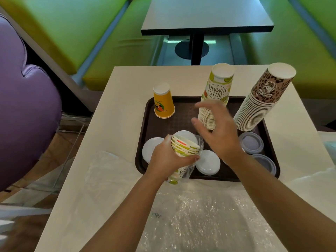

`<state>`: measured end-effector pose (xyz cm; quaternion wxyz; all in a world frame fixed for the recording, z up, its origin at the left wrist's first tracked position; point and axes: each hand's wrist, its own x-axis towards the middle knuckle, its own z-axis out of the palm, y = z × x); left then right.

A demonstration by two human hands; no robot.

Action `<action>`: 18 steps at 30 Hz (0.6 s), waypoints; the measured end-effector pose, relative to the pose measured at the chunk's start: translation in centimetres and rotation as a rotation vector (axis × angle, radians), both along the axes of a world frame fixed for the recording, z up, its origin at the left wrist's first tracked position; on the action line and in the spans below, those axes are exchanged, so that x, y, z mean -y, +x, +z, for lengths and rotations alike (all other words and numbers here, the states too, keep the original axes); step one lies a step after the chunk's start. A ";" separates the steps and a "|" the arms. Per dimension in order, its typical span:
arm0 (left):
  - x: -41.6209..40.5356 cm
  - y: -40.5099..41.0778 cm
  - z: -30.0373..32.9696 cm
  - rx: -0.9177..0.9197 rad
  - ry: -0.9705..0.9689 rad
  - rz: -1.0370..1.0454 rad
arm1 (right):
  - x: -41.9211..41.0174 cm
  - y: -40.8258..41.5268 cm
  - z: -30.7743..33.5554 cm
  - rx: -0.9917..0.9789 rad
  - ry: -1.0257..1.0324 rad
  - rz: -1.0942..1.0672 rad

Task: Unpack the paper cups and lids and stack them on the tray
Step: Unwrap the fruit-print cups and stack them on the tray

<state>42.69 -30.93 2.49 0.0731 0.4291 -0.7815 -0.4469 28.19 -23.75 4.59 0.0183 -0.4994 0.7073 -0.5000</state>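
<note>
held cups: short nested stack of "Hello Summer" cups point(184, 145), tipped so the rims face up and to the right, above the near-left part of the tray, clear plastic wrap point(189, 170) hanging round its lower part
left hand: left hand point(168, 158) wrapped round that stack, thumb across the front just under the rims
right hand: right hand point(216, 131) holds nothing, fingers spread and lightly bent, blurred, hovering over mid-tray in front of the tall summer stack; cannot tell if it touches it
tray: dark brown tray point(151, 113) on the beige table point(112, 142)
summer stack: tall stack of upside-down "Hello Summer" cups point(217, 91), far centre of tray, upright with a slight lean
leopard stack: tall stack of upside-down leopard-print cups point(263, 97), far right of tray, leaning to the right
orange cup: single upside-down orange cup point(163, 102), far-left corner of tray, well apart from the stacks
white lids: white lids point(209, 163) flat on the near side of tray, one just right of the held cups, another point(150, 150) partly behind the left hand
grey lids: two translucent grey lids point(251, 142) at the near-right of tray, beside the right forearm
loose wrap: clear plastic sheeting point(200, 215) spread on the table between the tray and the person
surroundings: dark table point(205, 15) beyond, green bench seats point(63, 28) on both sides of it, purple cushion point(23, 106) at left
</note>
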 end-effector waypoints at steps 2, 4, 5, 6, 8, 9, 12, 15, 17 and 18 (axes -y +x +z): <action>-0.1 0.0 0.1 -0.002 -0.021 -0.017 | -0.4 0.6 0.1 0.063 0.223 0.216; -0.1 0.0 0.4 0.002 -0.056 -0.047 | -0.7 0.9 0.0 0.156 0.436 0.355; -0.1 -0.1 0.6 0.011 -0.080 -0.070 | -0.9 0.9 -0.2 0.194 0.496 0.393; -0.1 -0.2 0.7 0.027 -0.111 -0.095 | -1.0 0.9 -0.3 0.216 0.535 0.410; -0.2 -0.3 0.9 0.064 -0.166 -0.130 | -1.1 0.8 -0.5 0.234 0.588 0.415; -0.3 -0.4 0.9 0.077 -0.171 -0.129 | -1.2 0.7 -0.5 0.251 0.615 0.417; -0.4 -0.3 1.0 0.083 -0.136 -0.107 | -1.5 0.4 -0.5 0.354 0.695 0.429; -0.5 -0.1 0.8 0.051 -0.117 -0.104 | -1.9 0.4 -0.4 0.453 0.700 0.415; -0.6 -0.1 0.8 0.046 -0.090 -0.103 | -2.1 0.4 -0.6 0.502 0.697 0.378; -0.6 -0.1 0.8 0.042 -0.061 -0.098 | -2.2 0.4 -0.7 0.521 0.699 0.361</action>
